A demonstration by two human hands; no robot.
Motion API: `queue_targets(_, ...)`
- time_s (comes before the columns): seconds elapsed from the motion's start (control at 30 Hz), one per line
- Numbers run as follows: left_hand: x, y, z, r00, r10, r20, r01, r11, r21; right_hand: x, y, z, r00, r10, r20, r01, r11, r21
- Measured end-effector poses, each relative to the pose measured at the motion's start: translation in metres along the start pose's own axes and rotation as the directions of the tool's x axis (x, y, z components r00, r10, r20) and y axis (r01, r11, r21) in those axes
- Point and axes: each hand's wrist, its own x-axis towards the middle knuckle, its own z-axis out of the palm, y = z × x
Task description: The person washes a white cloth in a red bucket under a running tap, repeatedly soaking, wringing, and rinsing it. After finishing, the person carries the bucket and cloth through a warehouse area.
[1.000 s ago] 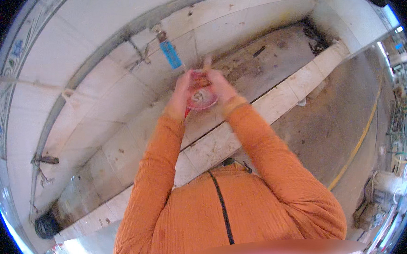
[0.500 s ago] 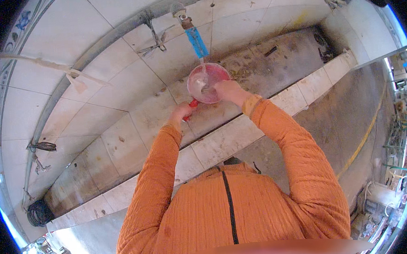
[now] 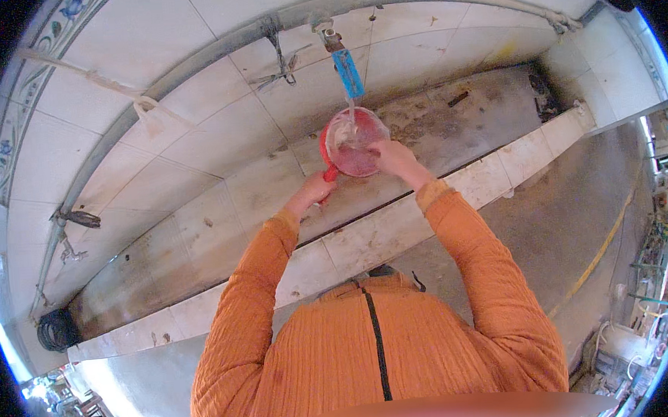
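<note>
- Head view: a person in an orange long-sleeved top stands at a long tiled trough set against a white tiled wall.
- Task item: a red plastic jug with a side handle is held up directly beneath a blue tap fed by a grey pipe that runs along the wall.
- Water: a thin stream falls from the tap into the open mouth of the jug; pale liquid shows inside.
- Left hand: closed around the red handle at the lower left of the jug, carrying it from below.
- Right hand: fingers curled over the right rim, with the thumb side against the outer wall; it steadies the jug and does not appear to reach deep inside, though the fingertips are hidden.
- Step in hand, as judged: filling or rinsing the jug under running water.
- Next move, as judged: it calls for keeping the mouth centred under the stream and level, then tipping toward the trough floor with the handle grip firm, since the load grows as the jug fills.
- Risk, as judged: a wet rim may slip under the right hand.
</note>
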Motion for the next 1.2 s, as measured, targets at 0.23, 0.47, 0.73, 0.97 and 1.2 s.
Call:
queue_targets(0.23, -0.069, -0.024, -0.028, 0.860, 0.224, -0.459, 0.060, 0.849, 0.525, -0.033, -0.038, 0.003, 0.973, 0.033, -0.228, 0.021, 0.972, 0.233)
queue_targets(0.47, -0.150, -0.014, -0.038, 0.691, 0.083, -0.718, 0.369, 0.815, 0.448, -0.042, -0.077, -0.012, 0.926, -0.062, -0.373, 0.165, 0.955, 0.248)
queue_targets(0.73, -0.188, -0.022, -0.050, 0.354, 0.333, -0.874, 0.427, 0.774, 0.468, -0.035, -0.105, -0.027, 0.784, -0.178, -0.595, 0.421, 0.857, 0.298)
queue_targets(0.97, -0.208, -0.021, -0.054, 0.274, 0.473, -0.837, 0.451, 0.705, 0.547, -0.040, -0.112, -0.028, 0.804, -0.192, -0.563, 0.445, 0.822, 0.355)
queue_targets(1.2, -0.221, -0.017, -0.050, 0.301, 0.472, -0.828, 0.502, 0.660, 0.559, -0.044, -0.112, -0.025, 0.838, -0.153, -0.523, 0.439, 0.759, 0.481)
